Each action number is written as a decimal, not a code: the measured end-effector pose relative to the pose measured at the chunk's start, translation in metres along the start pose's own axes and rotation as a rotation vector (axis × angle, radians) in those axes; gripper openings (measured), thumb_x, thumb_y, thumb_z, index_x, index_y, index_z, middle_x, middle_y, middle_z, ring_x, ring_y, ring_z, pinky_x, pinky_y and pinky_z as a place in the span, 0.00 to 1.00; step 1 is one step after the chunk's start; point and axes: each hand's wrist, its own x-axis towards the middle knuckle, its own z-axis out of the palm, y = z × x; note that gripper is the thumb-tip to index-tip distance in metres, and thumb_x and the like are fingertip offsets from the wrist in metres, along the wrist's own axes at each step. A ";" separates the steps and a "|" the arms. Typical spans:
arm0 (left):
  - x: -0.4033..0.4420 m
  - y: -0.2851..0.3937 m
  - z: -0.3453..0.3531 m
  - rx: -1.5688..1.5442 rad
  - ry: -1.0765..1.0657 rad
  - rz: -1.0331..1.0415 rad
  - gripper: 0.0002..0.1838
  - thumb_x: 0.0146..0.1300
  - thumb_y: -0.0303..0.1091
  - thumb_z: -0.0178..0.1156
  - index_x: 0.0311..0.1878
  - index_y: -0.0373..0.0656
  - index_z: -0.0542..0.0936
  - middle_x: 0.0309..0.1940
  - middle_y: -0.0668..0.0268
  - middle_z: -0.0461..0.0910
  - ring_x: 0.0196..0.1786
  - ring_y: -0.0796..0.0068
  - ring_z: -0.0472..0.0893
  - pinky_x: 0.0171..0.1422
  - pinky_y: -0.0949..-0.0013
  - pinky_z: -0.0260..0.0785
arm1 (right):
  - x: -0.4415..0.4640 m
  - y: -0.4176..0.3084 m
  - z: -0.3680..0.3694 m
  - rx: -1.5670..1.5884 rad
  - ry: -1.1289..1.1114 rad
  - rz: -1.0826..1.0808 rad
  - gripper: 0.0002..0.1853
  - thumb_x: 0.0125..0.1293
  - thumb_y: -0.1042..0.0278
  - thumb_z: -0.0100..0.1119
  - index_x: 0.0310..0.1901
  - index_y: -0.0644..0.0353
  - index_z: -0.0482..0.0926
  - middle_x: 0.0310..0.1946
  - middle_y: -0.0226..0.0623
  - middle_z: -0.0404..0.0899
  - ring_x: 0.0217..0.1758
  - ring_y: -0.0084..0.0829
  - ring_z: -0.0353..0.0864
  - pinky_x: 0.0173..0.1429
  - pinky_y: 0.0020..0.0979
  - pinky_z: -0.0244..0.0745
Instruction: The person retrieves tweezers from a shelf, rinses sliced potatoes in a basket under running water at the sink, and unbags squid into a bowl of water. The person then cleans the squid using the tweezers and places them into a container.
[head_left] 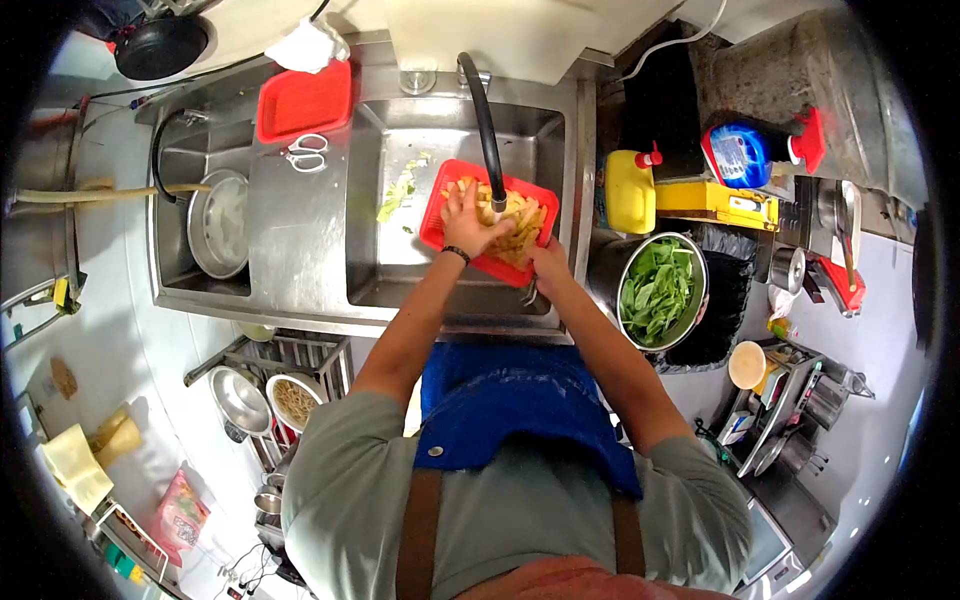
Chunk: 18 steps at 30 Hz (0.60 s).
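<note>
A red plastic basket (436,205) holds pale yellow cut pieces (523,212) that look like potato, tilted over the right side of the sink basin. My left hand (465,222) rests on the pieces with its fingers spread. At the basket's lower right corner, my right hand (548,266) is closed on the rim, its fingertips partly hidden. A black faucet hose (484,130) hangs over the basket, its nozzle close to my left hand. Green leafy scraps (399,194) lie on the basin floor left of the basket.
White-handled scissors (307,152) and another red basket (304,101) lie on the steel counter (295,225). A metal pot (626,285) of green leaves (658,292) stands right of the sink, near a yellow bottle (629,192). The left basin holds a metal bowl (218,225).
</note>
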 end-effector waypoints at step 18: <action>0.015 0.011 -0.045 -0.031 -0.012 0.030 0.35 0.40 0.41 0.77 0.55 0.46 0.77 0.62 0.54 0.70 0.64 0.51 0.72 0.67 0.57 0.67 | -0.011 -0.006 0.012 0.200 -0.029 -0.033 0.22 0.47 0.86 0.50 0.48 0.67 0.73 0.40 0.36 0.76 0.40 0.34 0.78 0.41 0.32 0.75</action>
